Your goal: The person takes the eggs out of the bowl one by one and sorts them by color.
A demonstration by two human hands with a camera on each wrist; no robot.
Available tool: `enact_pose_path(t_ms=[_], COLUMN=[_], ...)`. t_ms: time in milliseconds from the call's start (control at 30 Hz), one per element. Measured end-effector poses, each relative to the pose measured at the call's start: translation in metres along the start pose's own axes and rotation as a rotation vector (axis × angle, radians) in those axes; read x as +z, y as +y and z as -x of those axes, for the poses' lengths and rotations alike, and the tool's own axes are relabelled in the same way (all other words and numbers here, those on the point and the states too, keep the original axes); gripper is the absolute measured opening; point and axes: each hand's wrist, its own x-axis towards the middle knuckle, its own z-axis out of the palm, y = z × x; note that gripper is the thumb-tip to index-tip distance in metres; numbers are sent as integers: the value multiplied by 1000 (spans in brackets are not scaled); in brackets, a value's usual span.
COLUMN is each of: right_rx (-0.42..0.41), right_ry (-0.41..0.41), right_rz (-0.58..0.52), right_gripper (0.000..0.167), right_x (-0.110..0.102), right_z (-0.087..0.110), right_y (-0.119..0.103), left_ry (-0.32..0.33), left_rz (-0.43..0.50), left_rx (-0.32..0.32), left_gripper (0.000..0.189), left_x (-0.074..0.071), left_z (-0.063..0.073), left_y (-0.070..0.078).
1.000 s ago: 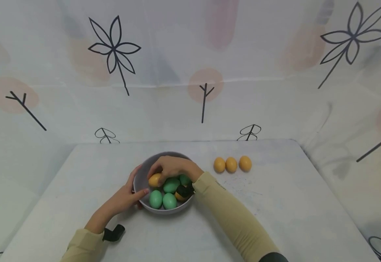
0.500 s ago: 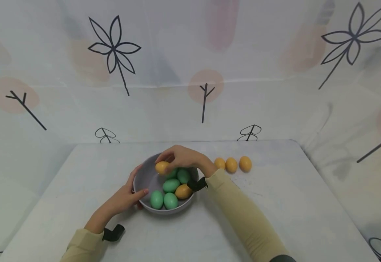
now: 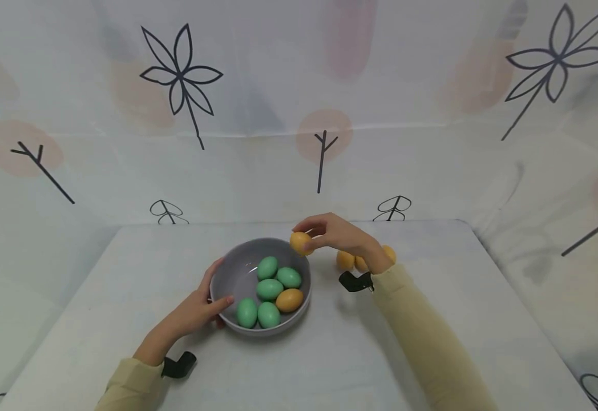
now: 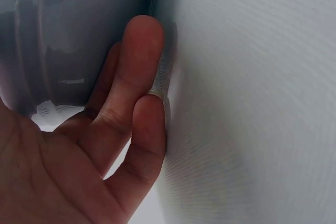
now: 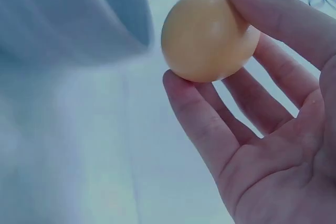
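Note:
A grey bowl (image 3: 233, 273) stands on the white table, with several green eggs (image 3: 269, 289) and one yellow egg (image 3: 290, 300) in it. My left hand (image 3: 196, 308) grips the bowl's left side, thumb over the rim; in the left wrist view its fingers (image 4: 140, 56) lie along the outer wall, low by the tabletop. Above the bowl's right rim, my right hand (image 3: 339, 234) pinches another yellow egg (image 3: 300, 243). The right wrist view shows that egg (image 5: 207, 35) between thumb and fingertips, beside the bowl's outer wall (image 5: 68, 19).
Further yellow eggs (image 3: 345, 261) sit in a row on the table right of the bowl, partly hidden behind the right hand and wrist. A patterned white cloth wall (image 3: 258, 171) rises behind the table's back edge (image 3: 217, 224).
My right hand has lifted the yellow egg out of the bowl and carried it right, to the bowl's far right rim. My left hand has stayed on the bowl.

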Motion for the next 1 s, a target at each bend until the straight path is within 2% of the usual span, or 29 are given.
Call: enact_pose_path(t_ms=[267, 467, 733, 1000], right_rx=[94, 117, 146, 143], right_ry=[137, 235, 324, 381], right_rz=[-54, -98, -30, -36], right_gripper=[47, 48, 49, 47], right_x=[-30, -50, -75, -95], right_z=[37, 67, 107, 140], right_y=[16, 38, 56, 69], left_ry=[-2, 7, 8, 15], left_rz=[22, 13, -17, -63], left_rx=[-3, -1, 0, -16], left_gripper=[89, 88, 87, 87], left_x=[0, 1, 1, 1], left_z=[-1, -1, -1, -2], left_y=[-3, -3, -1, -1])
